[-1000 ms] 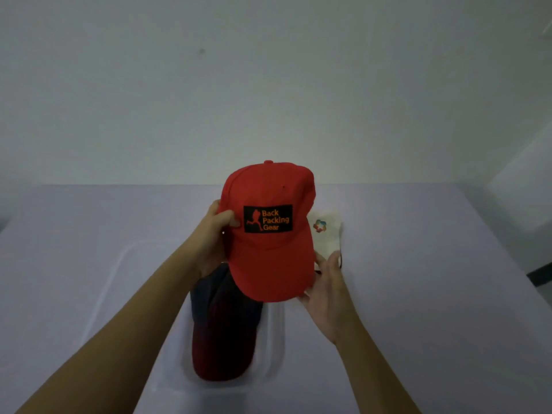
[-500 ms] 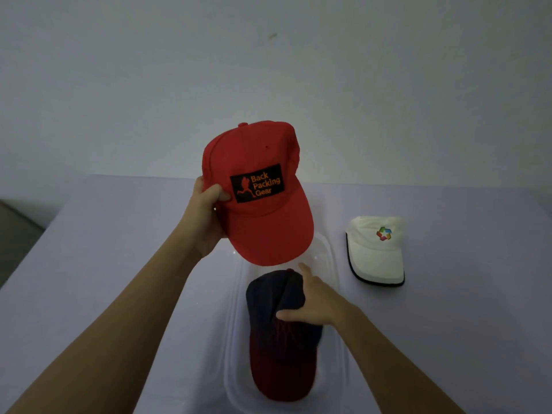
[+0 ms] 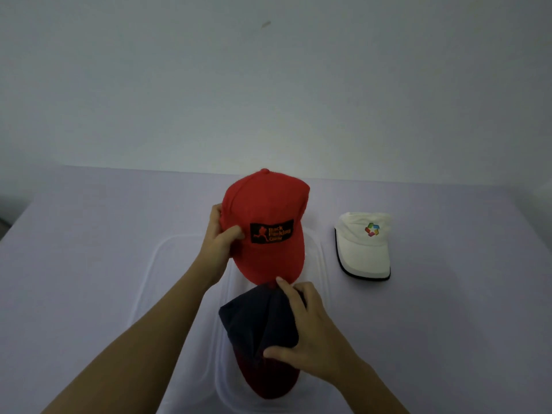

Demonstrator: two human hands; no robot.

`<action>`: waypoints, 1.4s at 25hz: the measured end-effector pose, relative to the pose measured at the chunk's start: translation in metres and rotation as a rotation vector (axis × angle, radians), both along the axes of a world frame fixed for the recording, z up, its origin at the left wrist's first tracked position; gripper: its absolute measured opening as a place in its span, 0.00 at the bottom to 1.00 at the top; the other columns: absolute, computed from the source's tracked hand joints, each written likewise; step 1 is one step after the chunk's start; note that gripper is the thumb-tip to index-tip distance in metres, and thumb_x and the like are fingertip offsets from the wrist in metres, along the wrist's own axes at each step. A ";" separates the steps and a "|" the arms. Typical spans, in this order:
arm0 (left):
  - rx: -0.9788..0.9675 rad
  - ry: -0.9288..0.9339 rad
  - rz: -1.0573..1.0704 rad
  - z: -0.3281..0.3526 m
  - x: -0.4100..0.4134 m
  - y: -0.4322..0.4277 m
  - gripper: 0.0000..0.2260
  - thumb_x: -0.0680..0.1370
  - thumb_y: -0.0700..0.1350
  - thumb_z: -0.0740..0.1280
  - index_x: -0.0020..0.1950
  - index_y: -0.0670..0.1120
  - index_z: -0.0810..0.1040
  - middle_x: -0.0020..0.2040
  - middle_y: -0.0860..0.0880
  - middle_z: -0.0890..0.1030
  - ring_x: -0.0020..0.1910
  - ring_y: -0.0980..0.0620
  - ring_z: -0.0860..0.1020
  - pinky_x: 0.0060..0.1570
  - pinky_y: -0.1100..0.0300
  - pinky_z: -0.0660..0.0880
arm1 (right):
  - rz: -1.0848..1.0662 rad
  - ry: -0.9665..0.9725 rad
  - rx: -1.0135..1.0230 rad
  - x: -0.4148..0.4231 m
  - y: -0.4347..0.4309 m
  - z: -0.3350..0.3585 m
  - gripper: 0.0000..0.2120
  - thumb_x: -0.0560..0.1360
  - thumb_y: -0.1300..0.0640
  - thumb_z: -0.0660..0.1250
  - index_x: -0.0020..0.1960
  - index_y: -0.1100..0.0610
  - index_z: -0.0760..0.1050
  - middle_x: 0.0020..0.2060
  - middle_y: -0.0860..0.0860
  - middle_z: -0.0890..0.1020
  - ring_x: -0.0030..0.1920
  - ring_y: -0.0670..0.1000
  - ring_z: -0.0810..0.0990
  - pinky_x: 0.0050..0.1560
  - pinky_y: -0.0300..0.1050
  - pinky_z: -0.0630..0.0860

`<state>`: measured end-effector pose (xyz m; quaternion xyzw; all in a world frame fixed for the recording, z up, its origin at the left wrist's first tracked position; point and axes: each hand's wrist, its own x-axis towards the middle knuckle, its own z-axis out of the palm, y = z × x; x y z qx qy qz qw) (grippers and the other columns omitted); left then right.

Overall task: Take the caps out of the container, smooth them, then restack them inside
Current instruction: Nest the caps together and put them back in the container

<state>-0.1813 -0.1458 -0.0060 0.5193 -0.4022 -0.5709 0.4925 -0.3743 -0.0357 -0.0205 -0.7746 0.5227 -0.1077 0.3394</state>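
L hand [image 3: 219, 249] grips red cap [image 3: 268, 204] by its side, thumb on front beside black patch [image 3: 271, 231]: orange runner + orange text, blurred, "Back" just legible. R hand [image 3: 310, 333] nearer the person, fingers curled over navy cap [image 3: 257, 321] w/ dark red brim, lying in clear container [image 3: 316, 252]. White cap [image 3: 363, 249], multicolour logo, no text, on desk [image 3: 89, 264] beyond R hand, to its right.

3 caps [image 3: 265, 210] [image 3: 254, 321] [image 3: 361, 252], 1 clear container [image 3: 317, 264], 2 hands [image 3: 218, 246] [image 3: 310, 333].

table [image 3: 89, 264]: lavender cover | wall [image 3: 388, 85]: pale, small dark mark [image 3: 265, 24]
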 end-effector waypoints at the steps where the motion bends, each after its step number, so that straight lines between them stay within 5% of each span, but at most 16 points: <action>1: 0.014 -0.028 -0.038 -0.007 -0.001 0.007 0.19 0.64 0.39 0.61 0.51 0.56 0.69 0.46 0.50 0.74 0.43 0.48 0.72 0.35 0.56 0.70 | -0.004 0.003 -0.007 0.000 0.003 0.000 0.51 0.65 0.37 0.71 0.69 0.38 0.34 0.65 0.44 0.52 0.65 0.42 0.57 0.68 0.36 0.60; 8: 0.001 -0.167 -0.234 -0.032 -0.004 0.043 0.16 0.65 0.39 0.62 0.51 0.51 0.71 0.42 0.48 0.76 0.37 0.56 0.75 0.39 0.58 0.73 | -0.134 -0.066 -0.100 -0.007 0.014 -0.009 0.54 0.59 0.33 0.71 0.65 0.29 0.30 0.67 0.37 0.48 0.68 0.39 0.52 0.72 0.44 0.58; 12: 0.067 -0.084 -0.169 -0.039 -0.003 0.044 0.17 0.62 0.38 0.61 0.49 0.48 0.72 0.37 0.48 0.73 0.36 0.51 0.71 0.37 0.57 0.68 | -0.275 -0.115 -0.028 -0.021 0.007 -0.008 0.67 0.49 0.30 0.75 0.61 0.30 0.20 0.65 0.27 0.27 0.68 0.31 0.29 0.72 0.47 0.37; 16: 0.156 -0.090 -0.280 -0.036 -0.002 0.041 0.21 0.62 0.38 0.60 0.52 0.55 0.74 0.37 0.45 0.70 0.35 0.50 0.68 0.36 0.57 0.66 | -0.209 -0.024 -0.007 -0.023 -0.009 -0.009 0.68 0.49 0.28 0.72 0.60 0.34 0.16 0.66 0.34 0.25 0.64 0.32 0.22 0.71 0.53 0.28; 19: 0.215 -0.218 -0.499 -0.029 -0.004 0.038 0.24 0.64 0.38 0.59 0.55 0.59 0.74 0.34 0.48 0.71 0.31 0.53 0.68 0.33 0.60 0.66 | -0.240 -0.045 0.013 -0.021 -0.013 -0.017 0.67 0.47 0.25 0.69 0.62 0.35 0.18 0.66 0.31 0.28 0.67 0.33 0.26 0.71 0.55 0.29; 21: 0.244 -0.311 -0.596 -0.022 -0.003 0.034 0.20 0.65 0.39 0.59 0.55 0.50 0.76 0.35 0.47 0.71 0.32 0.53 0.69 0.35 0.60 0.68 | -0.298 -0.075 0.024 -0.020 -0.015 -0.020 0.67 0.45 0.23 0.67 0.65 0.36 0.23 0.68 0.34 0.39 0.69 0.37 0.35 0.72 0.57 0.31; 23: 0.227 -0.461 -0.594 -0.015 -0.003 0.029 0.11 0.66 0.43 0.59 0.44 0.40 0.73 0.37 0.46 0.71 0.36 0.51 0.69 0.40 0.56 0.68 | -0.333 -0.088 0.020 -0.017 -0.018 -0.021 0.66 0.45 0.22 0.67 0.67 0.37 0.27 0.69 0.40 0.47 0.69 0.40 0.41 0.72 0.56 0.32; 26: 0.110 -0.721 -0.456 -0.008 0.001 0.027 0.10 0.76 0.48 0.59 0.39 0.43 0.71 0.38 0.49 0.74 0.39 0.50 0.72 0.41 0.58 0.69 | -0.348 -0.035 -0.025 -0.013 -0.022 -0.021 0.66 0.46 0.22 0.66 0.69 0.40 0.29 0.73 0.48 0.52 0.73 0.48 0.47 0.71 0.56 0.31; 28: 0.063 -0.845 -0.492 -0.007 0.003 0.030 0.09 0.81 0.50 0.53 0.47 0.49 0.71 0.40 0.47 0.78 0.40 0.50 0.75 0.40 0.61 0.70 | -0.365 0.020 -0.039 -0.013 -0.022 -0.023 0.68 0.47 0.20 0.63 0.72 0.45 0.30 0.74 0.49 0.52 0.74 0.50 0.48 0.71 0.58 0.31; 31: 0.189 -0.753 -0.529 -0.012 0.000 0.039 0.09 0.81 0.45 0.50 0.57 0.54 0.66 0.47 0.42 0.81 0.43 0.48 0.78 0.46 0.56 0.74 | -0.405 0.055 -0.042 -0.011 -0.020 -0.027 0.69 0.46 0.18 0.59 0.74 0.49 0.31 0.74 0.51 0.52 0.75 0.51 0.48 0.71 0.60 0.32; 35: 0.379 -0.590 -0.462 -0.021 -0.011 0.044 0.08 0.79 0.40 0.50 0.51 0.46 0.68 0.46 0.46 0.75 0.42 0.50 0.72 0.44 0.56 0.71 | -0.417 0.086 -0.055 -0.006 -0.021 -0.035 0.66 0.49 0.18 0.58 0.74 0.48 0.31 0.75 0.51 0.51 0.75 0.51 0.46 0.71 0.62 0.34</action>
